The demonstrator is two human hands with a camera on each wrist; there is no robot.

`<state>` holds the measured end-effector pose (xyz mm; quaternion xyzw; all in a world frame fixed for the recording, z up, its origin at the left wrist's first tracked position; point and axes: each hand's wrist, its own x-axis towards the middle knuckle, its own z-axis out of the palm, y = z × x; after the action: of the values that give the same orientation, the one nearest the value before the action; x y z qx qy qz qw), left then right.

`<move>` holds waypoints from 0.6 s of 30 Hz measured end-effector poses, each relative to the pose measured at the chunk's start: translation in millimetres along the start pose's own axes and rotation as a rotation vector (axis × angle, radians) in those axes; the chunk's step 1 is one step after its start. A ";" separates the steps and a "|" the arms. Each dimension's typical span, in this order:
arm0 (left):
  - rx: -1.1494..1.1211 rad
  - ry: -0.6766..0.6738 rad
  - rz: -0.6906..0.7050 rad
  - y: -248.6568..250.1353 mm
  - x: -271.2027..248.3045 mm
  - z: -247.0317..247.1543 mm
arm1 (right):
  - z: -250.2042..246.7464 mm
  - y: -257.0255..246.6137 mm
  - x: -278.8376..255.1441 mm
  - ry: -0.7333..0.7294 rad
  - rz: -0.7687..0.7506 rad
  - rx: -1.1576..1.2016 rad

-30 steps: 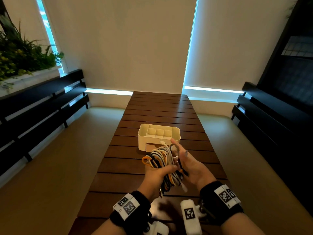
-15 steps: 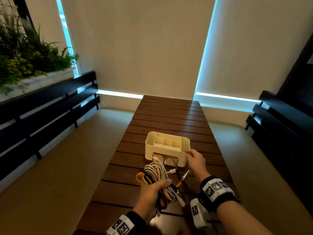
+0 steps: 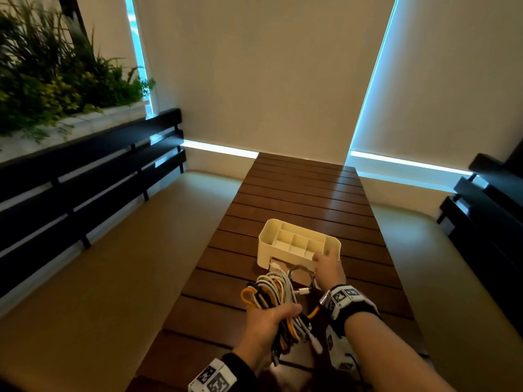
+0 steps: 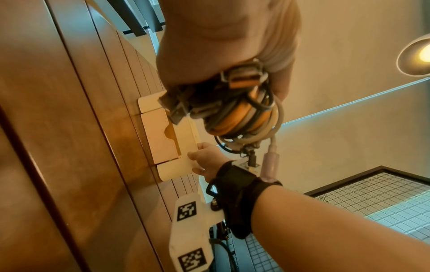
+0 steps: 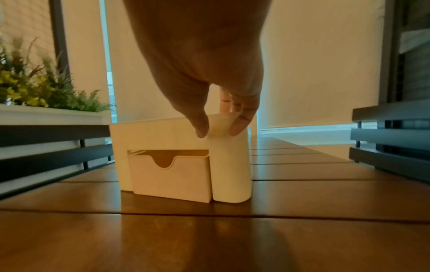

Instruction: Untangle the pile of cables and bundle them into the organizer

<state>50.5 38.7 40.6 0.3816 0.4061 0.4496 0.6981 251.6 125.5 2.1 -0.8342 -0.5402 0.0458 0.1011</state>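
Observation:
A bundle of white, orange, black and grey cables [image 3: 271, 290] [image 4: 246, 114] is held above the brown slatted table [image 3: 300, 193], with my left hand [image 3: 268, 321] gripping it around the middle. Plug ends hang below the fist. A cream organizer [image 3: 283, 241] [image 5: 163, 136] [image 4: 160, 132] with several open compartments and a small front drawer [image 5: 170, 178] stands on the table just beyond. My right hand [image 3: 327, 263] [image 5: 218, 128] grips its near right corner, thumb on the front wall and fingers over the rim.
Dark slatted benches [image 3: 85, 176] run along both sides of the table. A white planter with green plants [image 3: 51, 80] stands behind the left bench. Pale blinds [image 3: 254, 66] close off the far end. The table's far half carries nothing.
My right hand left the cable bundle and reached forward to take the organizer's near right corner. The left hand kept the bundle. The head view tilted and shifted.

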 end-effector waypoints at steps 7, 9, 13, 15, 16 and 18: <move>0.221 -0.040 0.029 2.5 5.3 -9.8 | -15.5 14.7 -19.7 -0.226 -0.013 0.153; 0.276 -0.051 0.008 3.0 8.0 -13.7 | -18.5 21.2 -35.6 -0.255 -0.064 0.152; 0.415 -0.075 -0.032 5.9 8.8 -18.6 | -24.0 31.7 -72.1 -0.316 -0.079 0.168; 0.460 -0.134 -0.029 10.9 6.4 -19.7 | -27.8 35.7 -91.1 -0.332 -0.087 0.165; 0.481 -0.164 -0.020 14.0 5.2 -19.1 | -30.5 36.8 -101.2 -0.333 -0.091 0.172; 0.526 -0.212 -0.010 19.5 1.6 -14.9 | -34.3 38.1 -120.8 -0.343 -0.096 0.196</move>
<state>31.2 48.6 52.0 0.5925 0.4354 0.2828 0.6159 242.1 -3.6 23.3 -0.7736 -0.5816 0.2347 0.0904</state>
